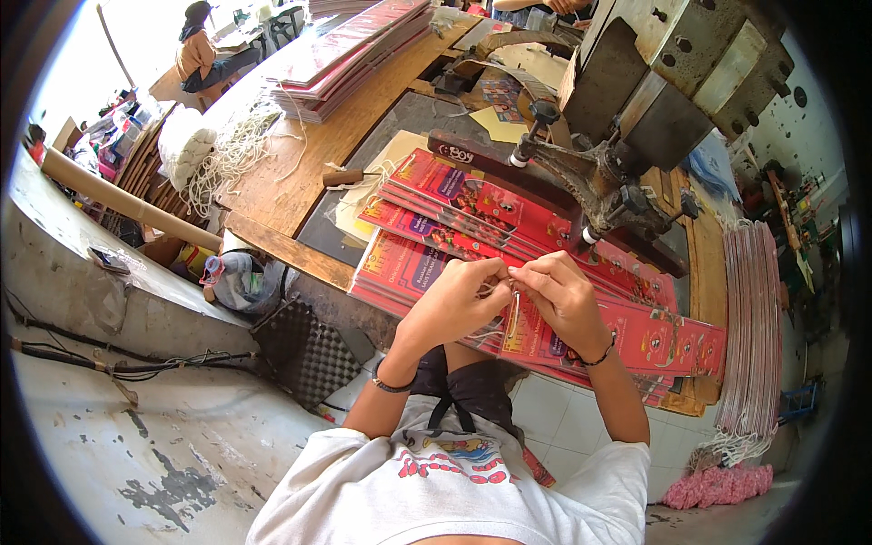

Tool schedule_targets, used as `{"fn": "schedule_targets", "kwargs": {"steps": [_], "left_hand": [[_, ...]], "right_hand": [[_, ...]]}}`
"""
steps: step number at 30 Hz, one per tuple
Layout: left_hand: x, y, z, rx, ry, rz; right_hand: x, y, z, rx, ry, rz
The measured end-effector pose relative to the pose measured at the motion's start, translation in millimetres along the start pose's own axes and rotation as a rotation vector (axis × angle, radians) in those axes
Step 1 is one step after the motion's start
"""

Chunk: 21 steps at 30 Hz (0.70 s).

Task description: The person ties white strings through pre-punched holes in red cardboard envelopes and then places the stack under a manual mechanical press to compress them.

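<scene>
My left hand (pixel 461 298) and my right hand (pixel 565 296) meet at the fingertips, both pinched on a thin white cord (pixel 514 313). Its end hangs down below the fingers. Beneath them lie flat, red printed paper pieces, perhaps folded bags, in overlapping stacks; the nearest stack (pixel 627 331) reaches the table's front edge. Farther back, another red stack (pixel 472 195) rests against a dark metal bar (pixel 518 182). My fingers hide where the cord meets the paper.
A heavy metal press (pixel 609 173) stands over the table. A wooden-handled tool (pixel 350 177) and a heap of white cords (pixel 241 150) lie left. Finished-looking stacks (pixel 350 54) sit at the back; a corded bundle (pixel 752 327) hangs right. A person (pixel 200 54) sits far left.
</scene>
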<state>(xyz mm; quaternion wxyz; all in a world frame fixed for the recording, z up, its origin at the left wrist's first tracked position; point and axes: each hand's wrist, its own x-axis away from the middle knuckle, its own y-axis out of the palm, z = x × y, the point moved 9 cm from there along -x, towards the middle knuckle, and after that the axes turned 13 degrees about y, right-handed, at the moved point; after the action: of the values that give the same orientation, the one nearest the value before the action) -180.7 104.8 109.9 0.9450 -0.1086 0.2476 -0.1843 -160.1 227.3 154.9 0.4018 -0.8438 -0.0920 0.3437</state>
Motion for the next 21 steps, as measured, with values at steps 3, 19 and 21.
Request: {"fn": "schedule_targets", "kwargs": {"steps": [3, 19, 21], "left_hand": [[-1.4, 0.0, 1.0, 0.04, 0.0, 0.041], [5.9, 0.6, -4.0, 0.153, 0.016, 0.194], [6.8, 1.4, -3.1, 0.15, 0.002, 0.19]], "right_hand": [[1.0, -0.9, -4.7, 0.058, -0.025, 0.006], [-0.5, -13.4, 1.4, 0.064, 0.082, 0.164], [1.1, -16.5, 2.8, 0.042, 0.111, 0.199]]}}
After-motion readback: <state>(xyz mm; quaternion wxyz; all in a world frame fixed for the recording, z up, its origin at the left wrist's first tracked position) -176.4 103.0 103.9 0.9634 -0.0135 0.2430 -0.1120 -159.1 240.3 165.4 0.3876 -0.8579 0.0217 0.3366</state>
